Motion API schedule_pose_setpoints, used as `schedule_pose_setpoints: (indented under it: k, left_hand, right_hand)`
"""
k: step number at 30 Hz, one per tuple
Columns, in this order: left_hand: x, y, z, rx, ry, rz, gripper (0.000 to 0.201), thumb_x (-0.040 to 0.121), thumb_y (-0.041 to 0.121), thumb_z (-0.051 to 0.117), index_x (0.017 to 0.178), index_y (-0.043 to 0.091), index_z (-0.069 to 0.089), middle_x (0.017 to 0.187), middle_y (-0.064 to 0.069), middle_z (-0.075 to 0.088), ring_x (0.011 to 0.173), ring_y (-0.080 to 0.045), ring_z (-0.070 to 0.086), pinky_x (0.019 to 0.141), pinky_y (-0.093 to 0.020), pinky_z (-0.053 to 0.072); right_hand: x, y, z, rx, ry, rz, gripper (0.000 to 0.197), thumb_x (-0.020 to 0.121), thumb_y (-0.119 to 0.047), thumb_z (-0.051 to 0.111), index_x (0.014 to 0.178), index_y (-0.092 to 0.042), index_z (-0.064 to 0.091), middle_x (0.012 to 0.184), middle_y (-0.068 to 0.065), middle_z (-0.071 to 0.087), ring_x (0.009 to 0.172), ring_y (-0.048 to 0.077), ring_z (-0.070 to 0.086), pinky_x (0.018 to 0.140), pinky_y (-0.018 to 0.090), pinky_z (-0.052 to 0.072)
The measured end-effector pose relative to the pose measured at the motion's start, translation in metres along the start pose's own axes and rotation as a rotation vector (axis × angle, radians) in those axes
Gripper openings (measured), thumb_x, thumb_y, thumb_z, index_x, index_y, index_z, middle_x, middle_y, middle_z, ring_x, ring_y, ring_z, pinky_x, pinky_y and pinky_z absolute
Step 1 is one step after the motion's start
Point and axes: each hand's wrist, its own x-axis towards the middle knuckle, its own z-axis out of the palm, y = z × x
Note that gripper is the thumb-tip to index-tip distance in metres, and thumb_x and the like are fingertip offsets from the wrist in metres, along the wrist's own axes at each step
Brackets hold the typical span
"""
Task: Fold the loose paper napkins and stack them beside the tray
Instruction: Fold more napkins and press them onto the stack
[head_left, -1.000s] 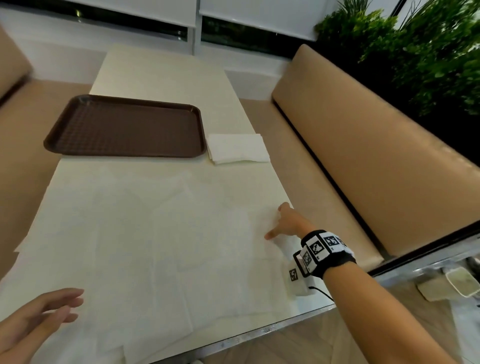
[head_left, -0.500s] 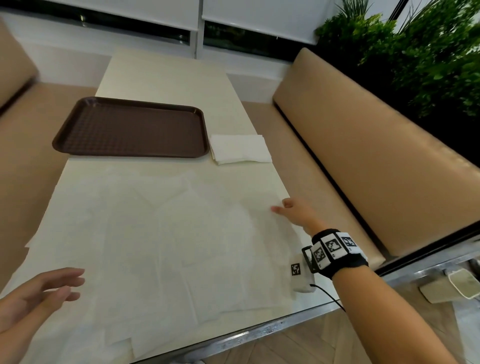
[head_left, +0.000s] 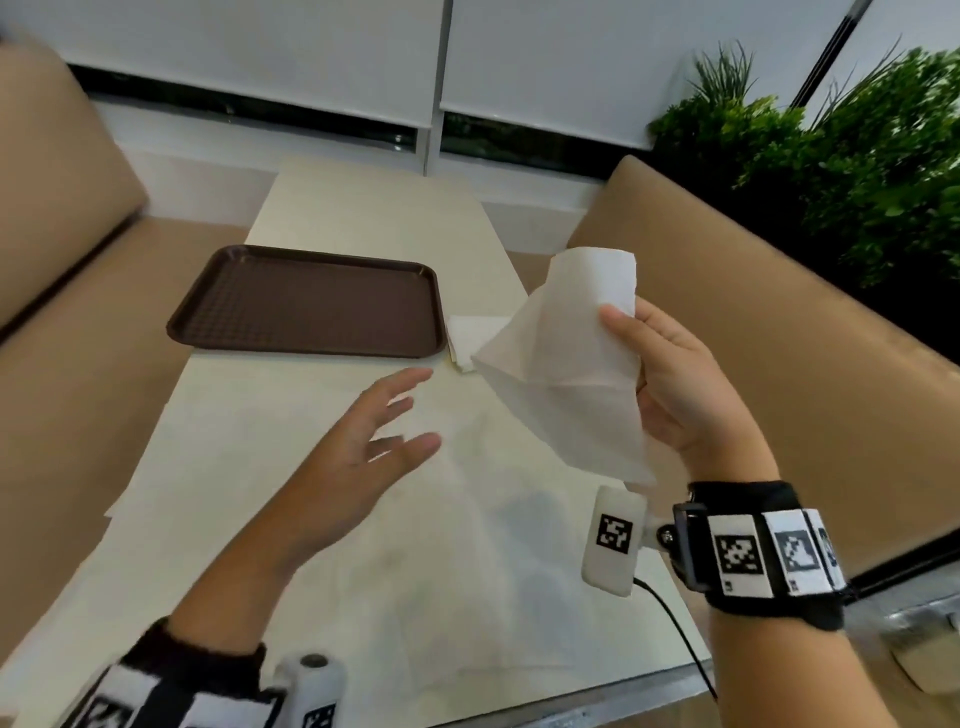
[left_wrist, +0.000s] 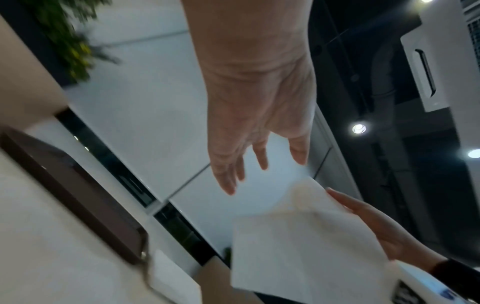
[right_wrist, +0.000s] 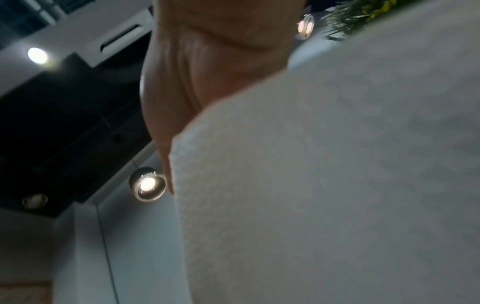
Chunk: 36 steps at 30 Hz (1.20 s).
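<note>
**Right hand lifts one napkin, left hand reaching in**

Your right hand (head_left: 675, 384) pinches a paper napkin (head_left: 566, 358) in the air, just right of the brown tray (head_left: 306, 304), its long axis near upright. Your left hand (head_left: 358, 462), fingers spread and empty, sits just left of it. The napkin partly hides the folded stack (head_left: 465, 335) beside the tray; loose napkins (head_left: 322, 561) blur into the table.

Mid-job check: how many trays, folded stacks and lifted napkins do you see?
Brown tray: 1
Folded napkin stack beside the tray: 1
Lifted napkin, in the right hand: 1
Total: 3
The loose napkins lying on the table overlap, so they cannot be counted.
</note>
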Motion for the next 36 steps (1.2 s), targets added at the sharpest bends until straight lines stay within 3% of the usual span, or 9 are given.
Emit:
schedule_pose_setpoints:
  k: [5,7,9,13,18,22,27,32,36]
  left_hand:
    - [0.027,0.011,0.013,0.179,0.052,0.117,0.093,0.063,0.05,0.074,0.135,0.064,0.017,0.152,0.027,-0.01,0.118,0.034,0.005,0.103,-0.023,0.018]
    - [0.029,0.006,0.001,0.078,0.056,0.047,0.102,0.058,0.052,0.081,0.133,0.068,0.014,0.157,0.013,0.005,0.129,0.019,0.019,0.105,-0.028,0.025]
    - [0.027,0.0,-0.011,-0.191,-0.009,-0.052,0.109,0.05,0.046,0.088,0.13,0.07,0.018,0.145,0.0,0.046,0.124,-0.006,0.051,0.095,-0.026,0.046]
    - [0.025,-0.008,-0.016,-0.378,0.06,-0.041,0.078,0.061,0.02,0.082,0.123,0.05,0.045,0.108,-0.003,0.072,0.096,-0.018,0.07,0.069,-0.023,0.056]
    - [0.035,-0.013,-0.019,-0.199,0.299,0.039,0.031,0.077,0.019,0.073,0.103,0.034,0.067,0.108,-0.001,0.068,0.097,-0.022,0.066,0.075,-0.034,0.058]
    - [0.038,-0.014,-0.026,0.017,0.354,0.075,0.014,0.083,0.02,0.07,0.094,0.029,0.069,0.098,0.014,0.068,0.092,-0.011,0.064,0.076,-0.032,0.056]
    - [0.039,-0.005,-0.029,0.17,0.401,0.149,0.013,0.088,0.019,0.066,0.082,0.03,0.065,0.087,0.014,0.066,0.076,0.003,0.061,0.058,-0.01,0.048]
    - [0.047,0.006,-0.025,0.51,0.356,0.328,0.006,0.082,0.024,0.072,0.083,0.03,0.069,0.098,0.014,0.047,0.095,-0.007,0.047,0.085,-0.018,0.037]
    - [0.055,0.023,-0.013,0.719,0.202,0.373,0.003,0.085,0.035,0.067,0.084,0.032,0.067,0.107,0.017,0.052,0.109,-0.01,0.047,0.099,-0.035,0.025]
  right_hand:
    - [-0.005,0.016,0.021,0.183,0.031,0.016,0.033,0.092,-0.021,0.05,0.121,-0.01,0.059,0.103,0.009,0.071,0.088,0.021,0.069,0.066,0.03,0.058]
    - [-0.006,0.022,0.02,0.199,0.036,0.039,0.043,0.089,-0.026,0.052,0.129,-0.011,0.055,0.118,0.014,0.066,0.101,0.028,0.065,0.072,0.035,0.058]
    - [-0.005,0.028,0.017,0.181,0.046,0.063,0.045,0.089,-0.028,0.052,0.132,-0.013,0.052,0.123,0.015,0.063,0.106,0.03,0.064,0.073,0.037,0.057]
    - [0.001,0.041,0.014,0.104,0.061,0.076,0.047,0.091,-0.038,0.051,0.133,-0.018,0.048,0.119,0.006,0.067,0.107,0.022,0.066,0.077,0.033,0.057]
    - [0.003,0.054,0.008,-0.148,0.056,-0.007,0.082,0.063,-0.037,0.076,0.13,-0.036,0.03,0.091,0.01,0.072,0.087,0.022,0.069,0.075,0.036,0.056]
    - [0.01,0.06,0.006,-0.326,0.089,-0.114,0.043,0.075,-0.022,0.079,0.109,-0.036,0.058,0.075,0.012,0.054,0.074,0.026,0.051,0.078,0.047,0.05]
    - [0.012,0.067,0.007,-0.52,0.17,-0.091,0.003,0.083,-0.018,0.072,0.083,-0.019,0.069,0.066,-0.005,0.048,0.067,0.015,0.045,0.069,0.027,0.043]
    - [0.005,0.06,0.027,-0.804,0.042,-0.233,0.014,0.075,-0.04,0.075,0.084,-0.036,0.066,0.127,-0.013,0.043,0.127,0.008,0.031,0.101,0.025,0.026]
    - [0.011,0.059,0.064,-0.955,-0.161,-0.399,0.013,0.084,-0.044,0.065,0.085,-0.034,0.074,0.113,-0.019,0.06,0.115,0.005,0.046,0.1,0.038,0.036]
